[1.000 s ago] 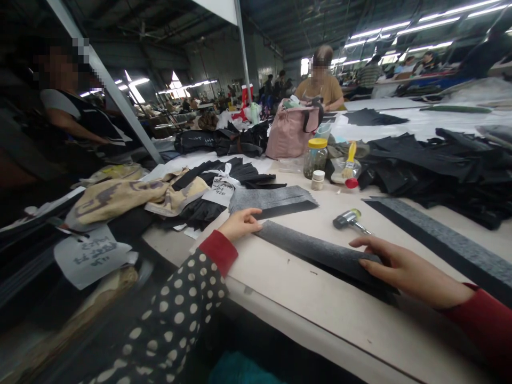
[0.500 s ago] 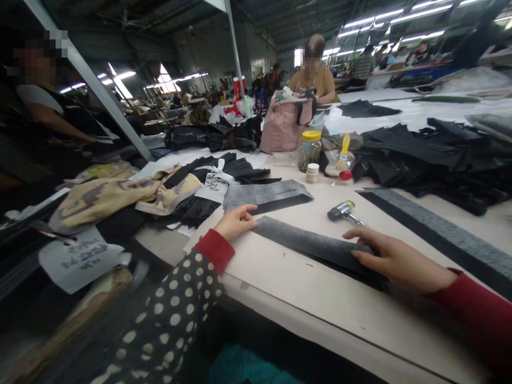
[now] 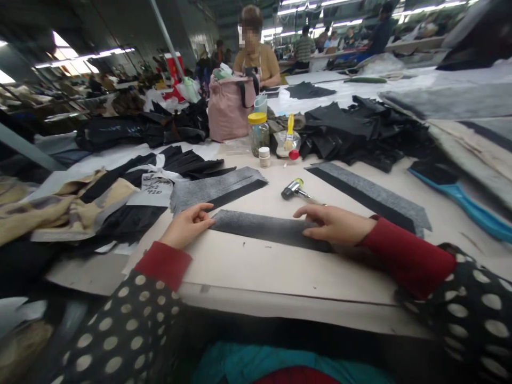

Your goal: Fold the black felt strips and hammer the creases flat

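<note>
A dark grey fabric strip lies on the pale board in front of me, its lower edge darker. My left hand pinches its left end between thumb and bent fingers. At the opposite end, my right hand has its thumb on the strip, with the index finger stretched along the upper edge; its other fingers are hidden. Just beyond the strip lies a small roller with a metal handle. A stack of grey pieces with black edges is behind my left hand, and similar long strips lie behind my right.
A yellow-lidded jar, a small white bottle and a yellow-handled brush stand behind the roller. Further back are a pink bag and black pieces. A labelled bundle lies left, a blue-edged item right. A person works opposite.
My view has turned to the right, so the scene sits further left. Both hands remain at the ends of the strip, which now appears more level. More of my right sleeve shows.
</note>
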### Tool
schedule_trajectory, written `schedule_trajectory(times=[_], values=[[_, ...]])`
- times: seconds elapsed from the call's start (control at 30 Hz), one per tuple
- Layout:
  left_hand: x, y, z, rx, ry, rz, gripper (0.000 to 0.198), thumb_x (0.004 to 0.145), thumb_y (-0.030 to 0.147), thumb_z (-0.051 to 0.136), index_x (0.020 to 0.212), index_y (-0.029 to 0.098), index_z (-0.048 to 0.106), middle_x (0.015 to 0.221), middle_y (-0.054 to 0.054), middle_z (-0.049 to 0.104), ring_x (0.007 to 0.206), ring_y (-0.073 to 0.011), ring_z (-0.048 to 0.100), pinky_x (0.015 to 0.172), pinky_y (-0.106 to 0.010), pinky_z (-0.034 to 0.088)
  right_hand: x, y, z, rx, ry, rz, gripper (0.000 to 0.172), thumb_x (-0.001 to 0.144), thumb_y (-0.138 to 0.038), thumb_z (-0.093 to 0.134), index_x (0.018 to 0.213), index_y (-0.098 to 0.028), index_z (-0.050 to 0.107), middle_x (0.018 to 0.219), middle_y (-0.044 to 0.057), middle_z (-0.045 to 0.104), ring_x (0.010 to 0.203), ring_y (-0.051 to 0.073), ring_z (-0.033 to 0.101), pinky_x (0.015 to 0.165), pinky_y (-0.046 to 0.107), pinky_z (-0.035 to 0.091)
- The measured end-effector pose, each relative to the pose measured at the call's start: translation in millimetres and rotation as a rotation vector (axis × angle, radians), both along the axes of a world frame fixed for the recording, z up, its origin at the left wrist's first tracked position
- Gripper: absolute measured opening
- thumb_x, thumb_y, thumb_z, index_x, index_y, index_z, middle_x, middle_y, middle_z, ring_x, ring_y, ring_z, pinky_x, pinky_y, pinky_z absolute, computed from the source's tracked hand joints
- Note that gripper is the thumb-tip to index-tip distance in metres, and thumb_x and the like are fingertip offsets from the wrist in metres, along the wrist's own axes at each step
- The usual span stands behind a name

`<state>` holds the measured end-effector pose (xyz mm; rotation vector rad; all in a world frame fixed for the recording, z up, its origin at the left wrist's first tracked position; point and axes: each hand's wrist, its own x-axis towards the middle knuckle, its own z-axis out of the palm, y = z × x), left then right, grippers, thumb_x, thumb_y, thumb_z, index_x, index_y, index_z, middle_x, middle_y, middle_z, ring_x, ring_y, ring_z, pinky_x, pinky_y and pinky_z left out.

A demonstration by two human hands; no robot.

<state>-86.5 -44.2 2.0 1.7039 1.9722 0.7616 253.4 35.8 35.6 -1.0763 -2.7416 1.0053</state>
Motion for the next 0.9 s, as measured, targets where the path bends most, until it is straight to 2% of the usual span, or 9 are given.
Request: schedule_trajectory(times=[0.17,0.5,0.77,0.9], values=[[-0.5,0.8,1.9,-0.048,0.023,0.016,0.056,0.066,0.049,0.057,0.111,0.017,0.049,0.071,0.002,0.053,0.06,-0.0112,0.048,0.056,-0.022,0.037,2.8,0.7,7.1,-0.066,0.003,0.062,0.042,0.072,-0.024,0.052,0.113,-0.015,0.048,0.083,0.002,0.058,0.069,0.012,0.051,0.062,0.022,0.038],[0.3,1.2,6.8,-0.138,0.072,0.039,0.057,0.067,0.051,0.054,0.114,0.019,0.045,0.074,0.002,0.054,0.067,-0.0135,0.051,0.062,-0.022,0.039,3.0,2.1,5.2,0.024,-0.027,0.106,0.042,0.071,-0.022,0.054,0.112,-0.014,0.051,0.08,0.001,0.055,0.064,0.011,0.046,0.057,0.021,0.035],[3.0,1.1,6.0,-0.152,0.089,0.055,0.05,0.069,0.049,0.052,0.11,0.022,0.047,0.077,0.003,0.052,0.067,-0.0132,0.05,0.06,-0.021,0.039,1.5,-0.3,3.2,0.109,-0.048,0.114,0.041,0.071,-0.021,0.051,0.113,-0.016,0.051,0.087,0.004,0.06,0.068,0.012,0.05,0.061,0.022,0.037],[5.2,0.3,8.5,-0.07,0.265,0.033,0.044,0.07,0.046,0.05,0.105,0.021,0.048,0.076,0.002,0.047,0.065,-0.0133,0.045,0.059,-0.023,0.039,1.0,-2.3,1.8,0.174,-0.058,0.136,0.04,0.073,-0.021,0.05,0.113,-0.016,0.05,0.091,0.006,0.06,0.073,0.015,0.053,0.064,0.024,0.038]])
